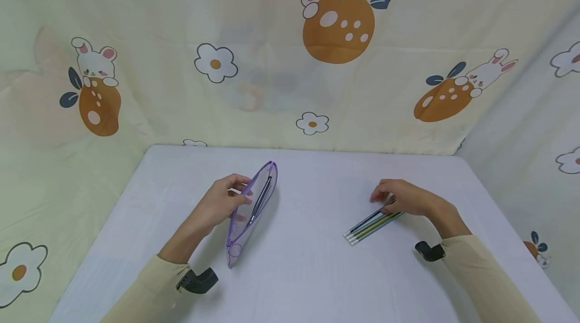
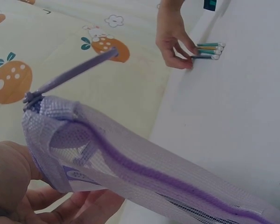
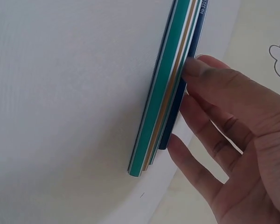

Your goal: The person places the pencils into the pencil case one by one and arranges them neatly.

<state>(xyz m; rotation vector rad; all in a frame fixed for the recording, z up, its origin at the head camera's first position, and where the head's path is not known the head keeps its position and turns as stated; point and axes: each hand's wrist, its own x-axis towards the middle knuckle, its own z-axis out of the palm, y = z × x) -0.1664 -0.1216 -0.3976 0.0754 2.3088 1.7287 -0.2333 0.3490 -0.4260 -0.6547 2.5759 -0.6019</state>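
Observation:
A purple mesh pencil case (image 1: 239,240) stands tilted on the left, its zipped mouth spread apart. My left hand (image 1: 222,203) holds it by the near-left side, thumb at the mouth and fingers behind the mesh. Inside lie dark, slim pencil-like sticks (image 1: 260,199). Over on the right, several pencils with white ends lie side by side on the table, among them a green pencil (image 3: 154,116). My right hand (image 1: 408,199) pinches the dark blue pencil (image 3: 178,105) at the outer side of this row, between thumb and fingers. The zip pull (image 2: 79,70) sticks out from the case's end.
A white-covered table (image 1: 308,272) lies under both hands. Behind it hangs a cream curtain (image 1: 267,96) printed with bunnies, orange fruit and flowers. Another printed cloth (image 1: 521,127) closes the right side. Black wrist cameras (image 1: 199,281) sit at both cuffs.

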